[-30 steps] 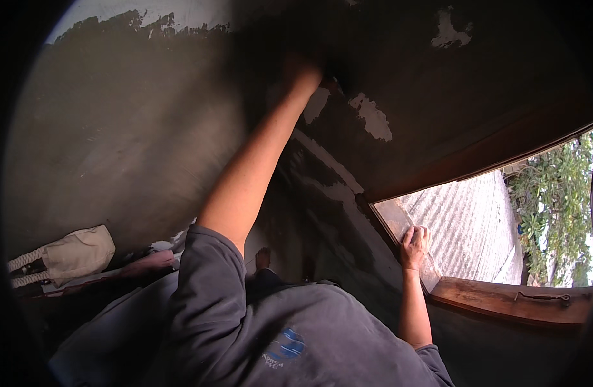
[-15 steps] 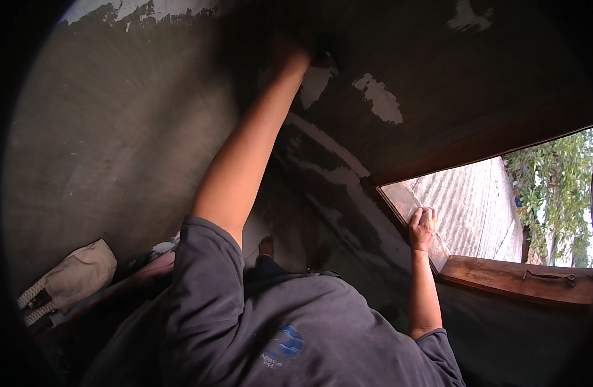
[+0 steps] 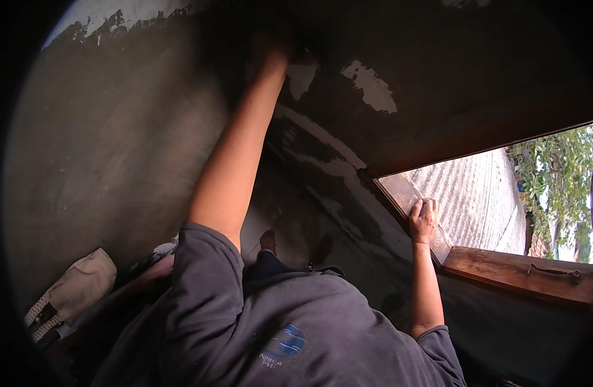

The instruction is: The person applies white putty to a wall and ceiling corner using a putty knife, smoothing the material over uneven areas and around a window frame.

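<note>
My left arm stretches up to the dark wall (image 3: 135, 129), where my left hand (image 3: 274, 46) is lost in deep shadow. Its fingers, and anything they hold, cannot be made out. A pale bare patch (image 3: 302, 79) shows on the wall just beside that hand. On the right, my right hand (image 3: 425, 221) grips the inner ledge (image 3: 400, 187) of an open window, its fingers bent over the edge. The wooden window frame (image 3: 496, 266) runs below and right of it, with a metal hook latch (image 3: 554, 270) on it.
Another pale patch (image 3: 371, 86) marks the wall near the window. A beige bag (image 3: 84, 284) with rope handles lies at lower left. My bare foot (image 3: 268, 240) stands on the floor below. Outside are a corrugated roof (image 3: 474, 193) and green foliage (image 3: 554, 168).
My left hand appears slightly farther left and higher, and the whole view has shifted a little. My right hand keeps its hold on the window ledge.
</note>
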### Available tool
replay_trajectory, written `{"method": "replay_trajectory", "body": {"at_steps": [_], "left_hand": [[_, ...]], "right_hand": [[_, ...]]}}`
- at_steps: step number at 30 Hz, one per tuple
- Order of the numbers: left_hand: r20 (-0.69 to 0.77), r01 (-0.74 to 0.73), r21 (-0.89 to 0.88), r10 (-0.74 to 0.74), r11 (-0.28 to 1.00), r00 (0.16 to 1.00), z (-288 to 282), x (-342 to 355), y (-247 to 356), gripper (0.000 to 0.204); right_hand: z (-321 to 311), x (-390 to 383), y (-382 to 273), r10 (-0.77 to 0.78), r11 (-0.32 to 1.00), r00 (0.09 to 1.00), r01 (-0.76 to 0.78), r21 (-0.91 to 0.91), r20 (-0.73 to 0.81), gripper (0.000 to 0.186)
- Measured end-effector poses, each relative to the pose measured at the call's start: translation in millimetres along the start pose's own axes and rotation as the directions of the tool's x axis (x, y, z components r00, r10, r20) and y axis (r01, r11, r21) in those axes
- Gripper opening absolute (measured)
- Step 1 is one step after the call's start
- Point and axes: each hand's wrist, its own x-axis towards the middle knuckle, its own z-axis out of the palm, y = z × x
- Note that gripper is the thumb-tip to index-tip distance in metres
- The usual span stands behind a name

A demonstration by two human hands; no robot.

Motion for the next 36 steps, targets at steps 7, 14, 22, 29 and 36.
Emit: {"method": "replay_trajectory", "body": {"at_steps": [7,14,22,29,36], "left_hand": [[0.032,0.004,0.177,-0.01,0.984,0.999,1.1,-20.5,-24.7,0.052],[0.024,0.166,0.039,-0.167,0.985,0.986,-6.3,-11.2,-19.2,0.059],[-0.033,0.173,0.306,-0.171,0.936,0.985,9.8,-14.4,-53.6,0.067],[-0.154,0.109,0.065,-0.098,0.992,0.983,17.3,-19.5,-108.7,0.058],[-0.036,0.098,0.327,-0.091,0.94,0.995,17.3,-23.2,-91.3,0.058]], "right_hand": [[3.8,-1.0,1.5,-0.009,1.0,1.0,0.009,0.012,-0.007,0.015],[3.1,-0.2,-0.4,-0.003,1.0,1.0,0.003,-0.002,0.017,0.013],[0.6,1.3,-3.0,0.033,0.999,0.999,-0.034,0.037,0.02,0.013],[6.7,1.0,-6.3,-0.049,0.999,0.999,0.049,-0.005,-0.002,0.014],[1.1,1.4,-4.6,0.012,1.0,1.0,-0.012,0.017,0.025,0.014]]}}
